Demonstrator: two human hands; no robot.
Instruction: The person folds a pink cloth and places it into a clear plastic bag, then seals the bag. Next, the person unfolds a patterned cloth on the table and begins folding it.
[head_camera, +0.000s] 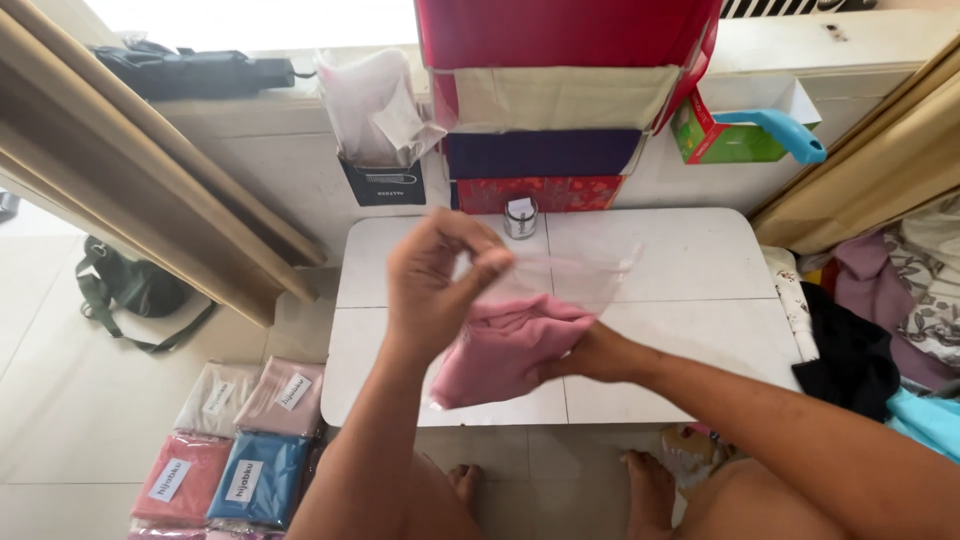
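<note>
Above a small white folding table (690, 260), my left hand (435, 285) pinches the top edge of a clear plastic bag (575, 275). A folded pink cloth (505, 345) sits partly inside the bag. My right hand (590, 355) grips the pink cloth from the right side, fingers tucked under it. Both hands hold the bundle a little above the table's middle.
A small round jar (520, 217) stands at the table's back edge. Stacked boxes (545, 155) and a holder of clear bags (375, 110) line the wall. Bagged folded cloths (240, 450) lie on the floor at left. Loose clothes (880, 320) pile at right. My feet (650, 485) are under the table.
</note>
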